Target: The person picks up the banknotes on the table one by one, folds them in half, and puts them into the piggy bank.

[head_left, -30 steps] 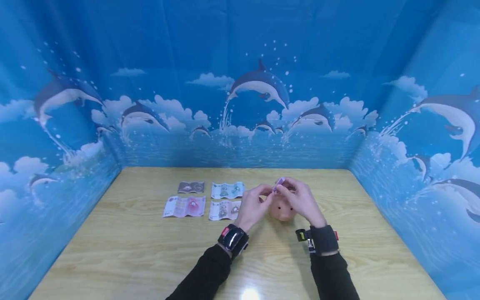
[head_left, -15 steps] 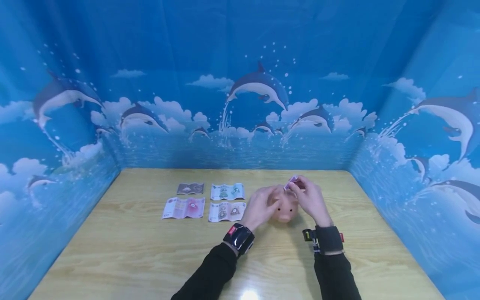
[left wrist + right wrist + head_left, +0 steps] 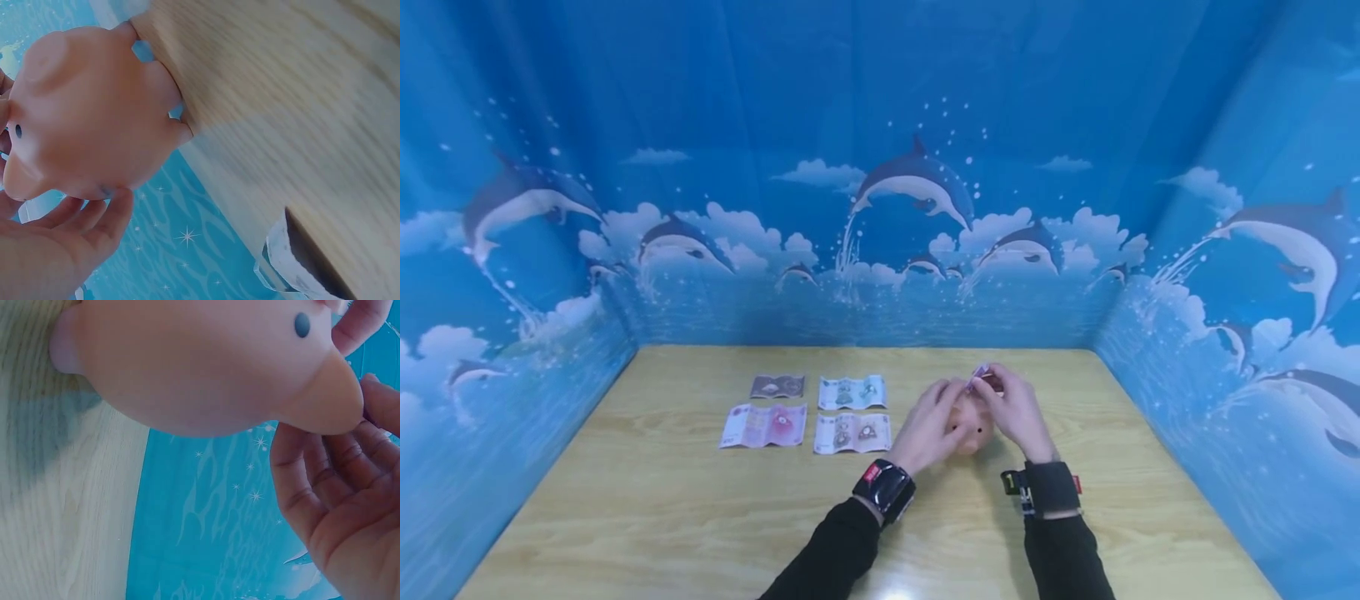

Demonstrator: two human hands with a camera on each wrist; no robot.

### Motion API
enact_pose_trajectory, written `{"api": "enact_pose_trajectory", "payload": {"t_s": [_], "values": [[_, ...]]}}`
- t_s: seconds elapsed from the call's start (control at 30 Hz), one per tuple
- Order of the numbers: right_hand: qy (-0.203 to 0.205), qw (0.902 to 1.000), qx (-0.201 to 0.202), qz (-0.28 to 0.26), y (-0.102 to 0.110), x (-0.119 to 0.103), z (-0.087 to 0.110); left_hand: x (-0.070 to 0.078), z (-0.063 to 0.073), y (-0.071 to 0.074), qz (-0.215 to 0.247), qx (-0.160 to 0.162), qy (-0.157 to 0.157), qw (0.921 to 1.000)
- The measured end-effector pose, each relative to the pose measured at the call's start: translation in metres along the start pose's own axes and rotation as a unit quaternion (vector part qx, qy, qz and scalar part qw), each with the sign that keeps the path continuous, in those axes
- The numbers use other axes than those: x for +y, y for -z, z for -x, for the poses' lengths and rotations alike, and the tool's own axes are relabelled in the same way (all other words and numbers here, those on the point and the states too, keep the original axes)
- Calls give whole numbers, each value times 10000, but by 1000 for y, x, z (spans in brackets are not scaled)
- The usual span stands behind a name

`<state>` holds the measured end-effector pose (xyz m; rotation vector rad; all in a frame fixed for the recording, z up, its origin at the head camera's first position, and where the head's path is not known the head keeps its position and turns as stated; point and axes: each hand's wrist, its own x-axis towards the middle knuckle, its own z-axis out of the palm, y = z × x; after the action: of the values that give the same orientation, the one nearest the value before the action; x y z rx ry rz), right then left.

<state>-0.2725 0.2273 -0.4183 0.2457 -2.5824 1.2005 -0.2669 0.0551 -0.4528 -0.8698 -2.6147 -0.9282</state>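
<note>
A pinkish-orange piggy bank [image 3: 974, 439] stands on the table at the right of centre, its face toward me. My left hand [image 3: 931, 427] holds it from the left side, and the left wrist view shows the fingers [image 3: 103, 228] against its body. Above its top, my right hand [image 3: 1018, 414] pinches a small folded purplish banknote [image 3: 981, 372]. In the right wrist view, this hand's fingers [image 3: 294, 475] are curled beside the pig's ear [image 3: 328, 403]. The bank's slot is hidden, and whether the note touches it I cannot tell.
Several creased banknotes lie flat on the wooden table [image 3: 700, 517] left of the hands: a brownish one [image 3: 777, 386], a green one [image 3: 852, 392], a pink one [image 3: 763, 426] and a pale purple one [image 3: 852, 433]. A blue dolphin-print curtain [image 3: 760, 308] surrounds the table's back and sides.
Both hands were together at the folded note over the pig. The left hand let go of the note and moved down onto the pig's side, while the right kept the note above its top.
</note>
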Motion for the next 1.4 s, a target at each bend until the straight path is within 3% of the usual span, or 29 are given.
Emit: {"api": "enact_pose_trajectory", "payload": {"t_s": [0.73, 1.4], "values": [[147, 9995, 42, 293, -3, 1, -1, 3, 0, -1, 150, -183, 124, 9996], [10, 9990, -351, 287, -4, 0, 0, 2, 1, -3, 254, -245, 420, 9985]]}}
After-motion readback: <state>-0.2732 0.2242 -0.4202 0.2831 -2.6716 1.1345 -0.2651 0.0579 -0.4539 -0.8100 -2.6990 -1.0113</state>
